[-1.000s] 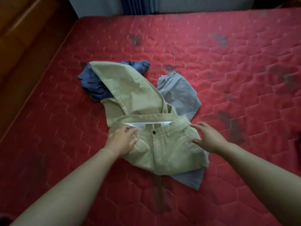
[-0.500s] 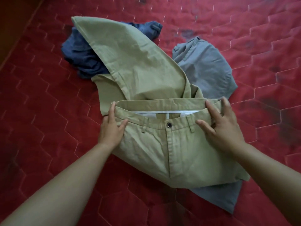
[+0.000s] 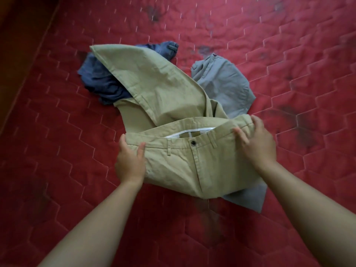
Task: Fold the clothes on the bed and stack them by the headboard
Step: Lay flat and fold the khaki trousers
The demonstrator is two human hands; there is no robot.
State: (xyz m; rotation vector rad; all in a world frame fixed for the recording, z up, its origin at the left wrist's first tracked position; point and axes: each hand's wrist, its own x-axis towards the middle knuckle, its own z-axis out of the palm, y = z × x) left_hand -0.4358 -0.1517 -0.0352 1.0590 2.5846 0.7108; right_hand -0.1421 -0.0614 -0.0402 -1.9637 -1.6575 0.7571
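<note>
Khaki trousers [image 3: 169,105] lie crumpled in the middle of the red quilted mattress [image 3: 289,45], waistband toward me, button facing up. My left hand [image 3: 131,160] grips the left end of the waistband. My right hand [image 3: 256,145] grips the right end, fingers curled over the band. One leg is folded back and to the left over a dark blue garment [image 3: 100,81]. A grey-blue garment [image 3: 225,83] lies under the trousers on the right, and its lower edge [image 3: 248,199] sticks out near my right forearm.
A dark wooden bed frame [image 3: 21,45] runs along the left edge of the mattress. Bare red mattress stretches to the right and toward me.
Both hands have shifted outward to the ends of the waistband and closed on it. The waistband now sits a little lifted and stretched between them. The camera pulled back slightly.
</note>
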